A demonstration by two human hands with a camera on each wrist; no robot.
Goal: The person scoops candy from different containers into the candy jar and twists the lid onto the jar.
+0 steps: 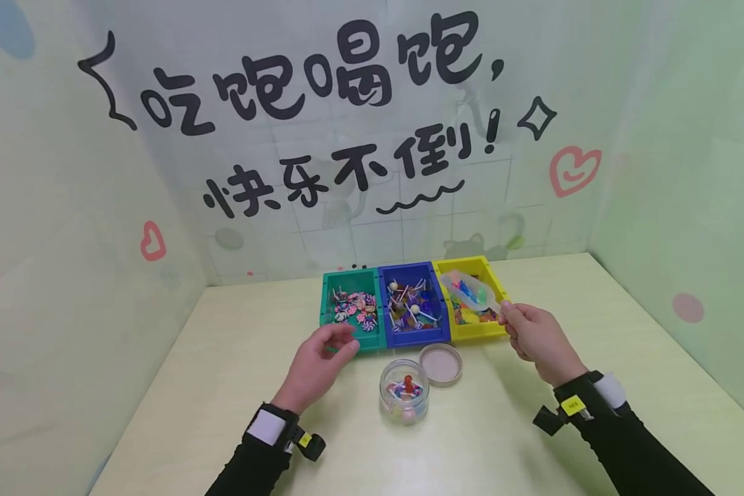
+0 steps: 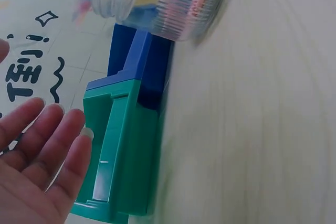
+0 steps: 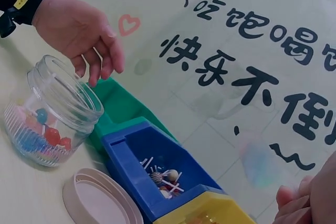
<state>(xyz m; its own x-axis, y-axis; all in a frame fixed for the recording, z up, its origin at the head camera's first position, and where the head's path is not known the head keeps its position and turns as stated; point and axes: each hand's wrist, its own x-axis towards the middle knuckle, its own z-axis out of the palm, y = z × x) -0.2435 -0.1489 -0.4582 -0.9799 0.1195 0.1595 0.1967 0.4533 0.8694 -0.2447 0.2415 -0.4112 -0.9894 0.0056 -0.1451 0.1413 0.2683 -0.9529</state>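
My right hand (image 1: 538,343) grips the end of a translucent scoop (image 1: 480,300) that carries blue, green and pinkish pieces. The scoop hovers over the yellow bin (image 1: 480,335) of colourful candies; in the right wrist view it is blurred. My left hand (image 1: 317,362), fingers loosely spread and holding nothing, hangs by the front edge of the green bin (image 1: 328,289), which contains swirl-patterned candies. In front of the bins stands an uncapped clear jar (image 1: 404,406) with small colourful lollipops and candies inside. A pale pink lid (image 1: 441,364) lies beside it.
Between the green and yellow bins sits a blue bin (image 1: 418,337) of small lollipops. All three stand side by side at the back of the light wooden table (image 1: 254,324). Behind them rises a printed backdrop (image 1: 254,241), with side panels left and right.
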